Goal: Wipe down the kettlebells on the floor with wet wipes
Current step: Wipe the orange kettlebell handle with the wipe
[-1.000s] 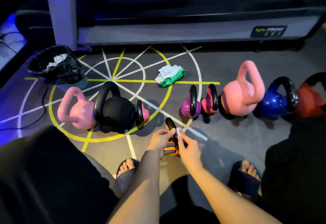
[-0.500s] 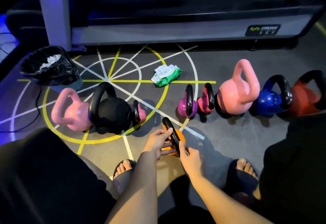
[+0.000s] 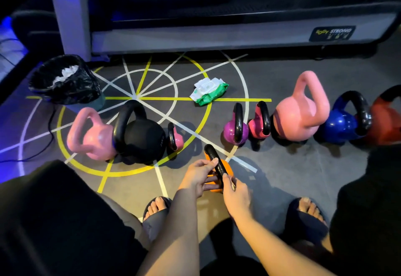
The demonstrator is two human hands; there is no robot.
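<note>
Orange kettlebell [image 3: 226,168], small with a black handle, stands on the grey floor [image 3: 293,178] at near centre, just in front of the person's feet and nearer than the two rows of other kettlebells.

Head view. The left hand [image 3: 198,176] holds the kettlebell, thumb on the handle's left face and fingers curled under against the orange body. The right hand [image 3: 235,195] is closed narrowly at the handle's near end; a pale sliver at its fingertips may be a wipe, but it is too small to confirm. The wet-wipe pack [image 3: 209,90] lies well apart at far centre, and a bin lined with a black bag [image 3: 65,80], holding white used wipes, stands far left.

Technique, as a judgement: the step in hand appears to be wiping the handle. It is best done with the left hand bracing the bell so that it cannot roll, while the right draws the wipe along the full arch, then round the body and base.

Orientation. The handle loop is seen edge-on; its long axis runs from near right to far left, and the top of the arch points away from the person, tilted leftward.
</note>
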